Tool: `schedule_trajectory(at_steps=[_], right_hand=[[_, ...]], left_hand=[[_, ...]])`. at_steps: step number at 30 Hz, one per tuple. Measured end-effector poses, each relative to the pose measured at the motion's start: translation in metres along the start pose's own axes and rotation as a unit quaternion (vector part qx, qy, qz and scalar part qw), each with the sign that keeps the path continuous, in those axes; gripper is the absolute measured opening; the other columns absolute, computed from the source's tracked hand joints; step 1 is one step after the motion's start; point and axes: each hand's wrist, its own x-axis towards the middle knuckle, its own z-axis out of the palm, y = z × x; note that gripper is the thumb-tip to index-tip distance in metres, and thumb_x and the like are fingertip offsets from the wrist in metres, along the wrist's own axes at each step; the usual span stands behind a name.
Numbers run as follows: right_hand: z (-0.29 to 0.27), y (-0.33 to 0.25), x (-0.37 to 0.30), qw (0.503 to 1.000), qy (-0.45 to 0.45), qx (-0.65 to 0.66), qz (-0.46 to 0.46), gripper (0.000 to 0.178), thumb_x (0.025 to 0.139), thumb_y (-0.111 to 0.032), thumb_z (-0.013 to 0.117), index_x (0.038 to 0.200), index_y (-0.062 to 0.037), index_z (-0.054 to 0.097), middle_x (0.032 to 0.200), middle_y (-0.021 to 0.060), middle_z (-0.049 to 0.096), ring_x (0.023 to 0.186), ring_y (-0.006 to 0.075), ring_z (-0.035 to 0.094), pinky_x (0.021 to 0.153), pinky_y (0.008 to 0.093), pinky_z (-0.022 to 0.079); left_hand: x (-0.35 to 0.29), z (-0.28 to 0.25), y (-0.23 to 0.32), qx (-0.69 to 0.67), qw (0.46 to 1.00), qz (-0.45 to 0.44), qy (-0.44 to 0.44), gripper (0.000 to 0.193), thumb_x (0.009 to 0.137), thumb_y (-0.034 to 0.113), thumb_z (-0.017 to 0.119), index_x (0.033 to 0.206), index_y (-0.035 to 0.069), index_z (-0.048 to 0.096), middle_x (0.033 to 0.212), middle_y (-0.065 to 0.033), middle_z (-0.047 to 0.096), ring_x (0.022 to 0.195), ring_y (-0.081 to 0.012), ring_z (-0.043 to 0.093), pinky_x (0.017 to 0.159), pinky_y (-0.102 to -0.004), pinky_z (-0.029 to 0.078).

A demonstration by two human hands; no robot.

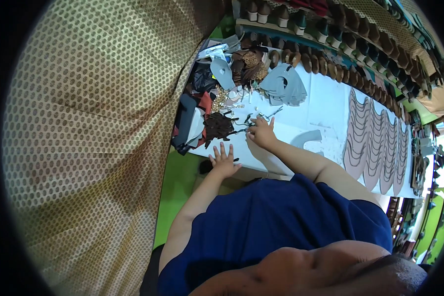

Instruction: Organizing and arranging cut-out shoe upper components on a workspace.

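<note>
My left hand [224, 162] lies at the table's near edge with its fingers spread and nothing in them. A small dark object shows beside its thumb. Just above it sits a pile of dark brown strips [218, 126]. My right hand [262, 133] rests on the white tabletop, its fingers apart and slightly bent. Its fingertips are at thin dark scissor-like or cord-like pieces [241, 129], too small to make out. Beyond the right hand lies a slim metal tool [275, 113]. A curved grey piece [309, 140] lies to its right.
Grey cut pieces [284, 85], brown scraps [247, 68] and gold-coloured trinkets [221, 101] crowd the table's far left. Overlapping beige sole-shaped pieces [375, 140] cover the right. Shoes [325, 32] line racks behind. A patterned curtain [103, 123] hangs on the left.
</note>
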Motion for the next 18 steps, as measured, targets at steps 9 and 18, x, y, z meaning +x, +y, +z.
schedule_trajectory(at_steps=[9, 18], right_hand=[[0.019, -0.054, 0.051, 0.996, -0.014, -0.019, 0.090, 0.021, 0.076, -0.036, 0.078, 0.087, -0.0194, 0.078, 0.149, 0.0063, 0.047, 0.146, 0.0335, 0.027, 0.108, 0.0793, 0.008], [0.037, -0.039, 0.061, 0.985, 0.026, 0.028, 0.169, 0.010, 0.075, -0.024, 0.071, 0.082, -0.0203, 0.078, 0.146, 0.0055, 0.051, 0.146, 0.0329, 0.030, 0.108, 0.0791, 0.011]], left_hand=[[0.006, -0.003, -0.013, -0.034, 0.997, 0.042, -0.058, 0.080, 0.101, 0.056, 0.037, 0.159, 0.027, -0.009, 0.162, -0.0171, -0.027, 0.144, -0.0525, -0.025, 0.109, -0.0737, -0.006], [0.003, -0.015, -0.011, -0.030, 0.994, 0.059, -0.086, 0.082, 0.100, 0.058, 0.038, 0.160, 0.026, -0.008, 0.162, -0.0181, -0.027, 0.143, -0.0541, -0.026, 0.108, -0.0743, -0.008]])
